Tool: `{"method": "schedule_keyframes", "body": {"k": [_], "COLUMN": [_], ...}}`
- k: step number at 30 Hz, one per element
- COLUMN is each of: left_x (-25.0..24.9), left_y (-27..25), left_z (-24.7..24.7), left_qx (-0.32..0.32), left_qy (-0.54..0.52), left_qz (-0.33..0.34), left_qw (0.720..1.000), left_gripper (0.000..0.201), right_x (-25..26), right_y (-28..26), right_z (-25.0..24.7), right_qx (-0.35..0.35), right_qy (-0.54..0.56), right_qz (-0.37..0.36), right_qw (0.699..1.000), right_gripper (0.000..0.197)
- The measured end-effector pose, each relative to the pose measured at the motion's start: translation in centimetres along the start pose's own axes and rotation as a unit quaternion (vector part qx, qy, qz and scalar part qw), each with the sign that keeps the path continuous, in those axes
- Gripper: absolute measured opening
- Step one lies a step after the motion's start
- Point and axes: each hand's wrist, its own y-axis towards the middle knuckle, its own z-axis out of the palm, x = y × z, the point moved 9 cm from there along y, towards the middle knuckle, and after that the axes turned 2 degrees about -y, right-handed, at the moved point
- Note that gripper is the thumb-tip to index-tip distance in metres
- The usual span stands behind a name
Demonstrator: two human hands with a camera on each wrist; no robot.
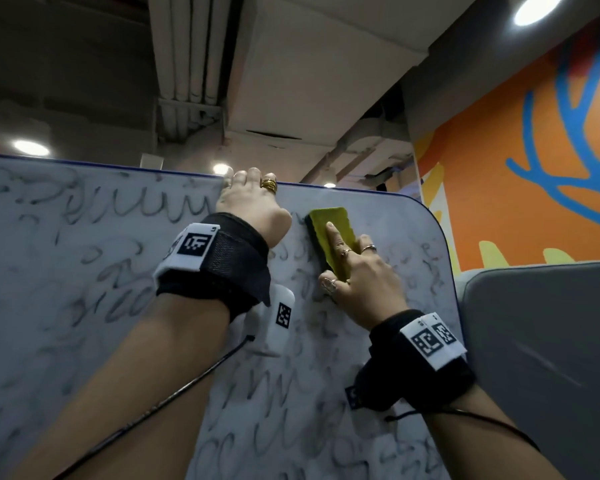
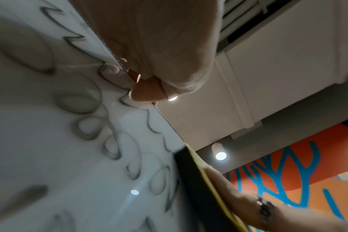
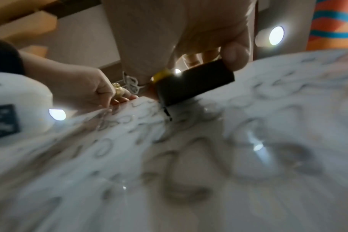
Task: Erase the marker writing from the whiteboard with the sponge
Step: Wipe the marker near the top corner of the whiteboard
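Two hands at upper centre of head view: left hand [image 1: 253,206] hooked over white glossy whiteboard [image 1: 84,271] top edge; right hand [image 1: 357,278] gripped yellow-and-black rectangular sponge [image 1: 331,237], forefinger extended. Advised flat, firm, overlapping strokes across grey looping marker writing [image 1: 118,209].

Above me at twelve o'clock run pale ceiling ducts [image 1: 194,46]; round ceiling lights [image 1: 530,10] glow; at three o'clock an orange wall mural [image 1: 499,161] with blue branches.
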Motion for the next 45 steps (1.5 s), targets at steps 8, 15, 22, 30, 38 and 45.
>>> {"method": "schedule_keyframes", "body": {"k": [8,15,22,30,38,45], "left_x": [-0.3,-0.6,-0.3,-0.2,0.0,-0.4], "left_y": [-0.1,-0.2,-0.1,-0.1,-0.1,-0.2], "left_z": [-0.2,-0.3,-0.2,-0.5,-1.1,-1.2], "left_qx": [-0.016,-0.03,-0.015,0.009,0.006,0.018], "left_qy": [0.018,0.005,0.031,0.027,0.002,0.063], "left_qz": [0.021,0.001,0.003,-0.006,-0.023,-0.012], "left_qw": [0.999,1.0,0.999,1.0,1.0,0.998], "left_gripper": [0.058,0.056,0.058,0.063,0.05,0.053], "right_x": [-7.0,-1.7,-7.1,2.6,-3.1,1.8], "right_y": [0.4,-0.3,0.5,-0.3,0.3,0.2], "right_z": [-1.8,-0.6,-2.4,-1.5,-3.3,-2.6], "right_qx": [-0.024,0.016,-0.006,0.026,-0.004,0.006], "right_qy": [0.028,-0.014,0.021,-0.015,0.03,-0.016], "right_qz": [0.129,-0.002,0.112,-0.027,0.109,0.004], "right_qw": [0.991,1.0,0.993,0.999,0.994,1.0], "right_gripper": [0.067,0.073,0.068,0.072,0.068,0.072]}}
